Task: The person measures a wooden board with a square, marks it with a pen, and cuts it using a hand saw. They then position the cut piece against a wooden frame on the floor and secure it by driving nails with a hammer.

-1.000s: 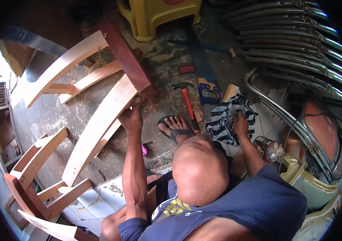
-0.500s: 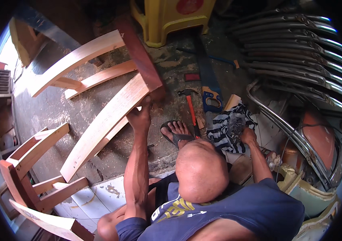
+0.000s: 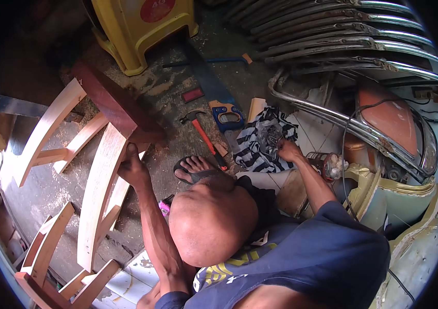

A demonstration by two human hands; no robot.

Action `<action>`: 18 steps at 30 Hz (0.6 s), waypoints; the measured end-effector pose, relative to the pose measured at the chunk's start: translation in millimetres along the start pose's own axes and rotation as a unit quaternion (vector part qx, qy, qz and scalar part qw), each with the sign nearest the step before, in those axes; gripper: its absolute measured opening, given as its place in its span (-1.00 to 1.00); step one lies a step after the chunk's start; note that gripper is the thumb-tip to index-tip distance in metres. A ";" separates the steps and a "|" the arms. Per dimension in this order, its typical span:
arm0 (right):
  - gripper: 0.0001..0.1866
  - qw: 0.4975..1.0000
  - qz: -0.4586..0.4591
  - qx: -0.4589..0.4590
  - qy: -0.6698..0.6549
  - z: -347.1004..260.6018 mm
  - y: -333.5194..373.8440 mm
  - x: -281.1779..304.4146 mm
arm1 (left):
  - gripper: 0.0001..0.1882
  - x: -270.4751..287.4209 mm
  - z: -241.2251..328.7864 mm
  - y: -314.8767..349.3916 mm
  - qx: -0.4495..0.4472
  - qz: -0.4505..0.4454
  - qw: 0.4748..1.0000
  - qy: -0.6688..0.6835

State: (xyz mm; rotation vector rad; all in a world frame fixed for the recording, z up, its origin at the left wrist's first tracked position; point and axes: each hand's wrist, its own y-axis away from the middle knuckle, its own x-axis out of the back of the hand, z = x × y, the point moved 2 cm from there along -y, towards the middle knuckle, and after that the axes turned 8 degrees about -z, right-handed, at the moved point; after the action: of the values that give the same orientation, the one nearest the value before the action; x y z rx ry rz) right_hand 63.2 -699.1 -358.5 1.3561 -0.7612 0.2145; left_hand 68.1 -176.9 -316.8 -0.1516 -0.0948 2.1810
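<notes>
My left hand [image 3: 134, 169] is wrapped round the upper end of a pale curved wooden leg [image 3: 98, 201], just below a dark red-brown board [image 3: 111, 105]. Leg and board belong to one wooden frame lying on the floor, with more pale curved legs on its left. My right hand [image 3: 288, 151] reaches into a crumpled see-through plastic bag [image 3: 269, 135] resting on a black-and-white striped cloth [image 3: 247, 154]. Its fingers are bent together at the bag, their tips partly hidden. Between the hands lie an orange-handled hammer [image 3: 203, 135] and a blue-handled handsaw [image 3: 224, 113].
A yellow plastic stool [image 3: 126, 46] stands ahead. Stacked metal tube frames [image 3: 332, 41] crowd the far right, with a jar [image 3: 327, 165] below. Another wooden frame [image 3: 49, 247] sits at lower left. A small red block [image 3: 192, 95] lies near the saw amid scattered sawdust.
The view has swung right, so everything sits farther left in the picture. My left hand keeps its hold on the leg; my right hand stays at the bag.
</notes>
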 end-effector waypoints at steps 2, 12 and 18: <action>-0.51 0.999 0.044 0.005 -0.013 0.6 2.8 -8.1 | -0.52 -3.2 4.8 -1.5 -0.001 -0.003 1.000 0.009; -0.65 0.881 0.145 0.379 -0.242 -166.9 93.8 50.0 | -0.62 6.4 -21.0 -0.1 -0.031 0.037 0.999 0.016; -0.72 0.659 0.141 0.697 -0.246 -334.8 206.6 95.6 | -0.55 -3.0 -5.8 0.6 0.009 -0.006 1.000 0.017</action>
State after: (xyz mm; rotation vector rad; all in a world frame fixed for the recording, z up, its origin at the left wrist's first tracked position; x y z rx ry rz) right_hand 142.7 -365.9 -142.7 2.8391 -1.3673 0.8217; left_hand 70.1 -179.6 -322.4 -0.1783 -0.0570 2.1651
